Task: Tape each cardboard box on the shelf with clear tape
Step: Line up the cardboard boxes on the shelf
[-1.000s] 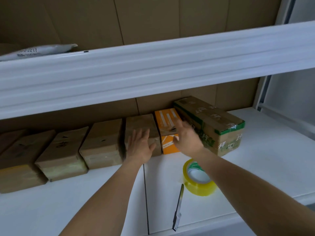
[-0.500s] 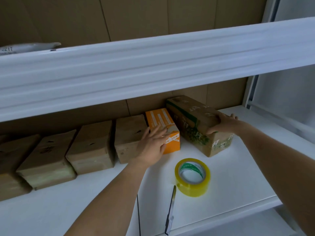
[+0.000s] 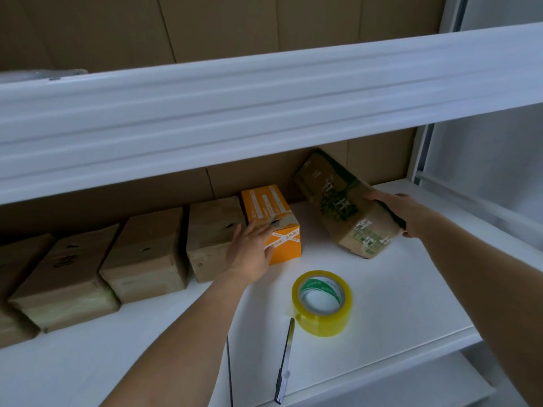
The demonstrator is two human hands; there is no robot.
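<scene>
A: What lies near the front of the shelf (image 3: 411, 289)?
B: A tape roll (image 3: 322, 302) and a cutter (image 3: 284, 362), below an upper shelf (image 3: 264, 107). Plain boxes (image 3: 147, 254) sit in a row at left.
A: The hands?
B: The left hand (image 3: 254, 248) rests flat, fingers spread, on the orange box (image 3: 271, 210). The right hand (image 3: 396, 211) grips the tilted printed box (image 3: 340, 204), apart from the row.

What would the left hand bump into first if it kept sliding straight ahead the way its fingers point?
The left hand already lies on the near end of the orange box, fingers pointing up and back along it. Going on, it would probably slide over that box toward the cardboard back wall; depth is unclear.
</scene>
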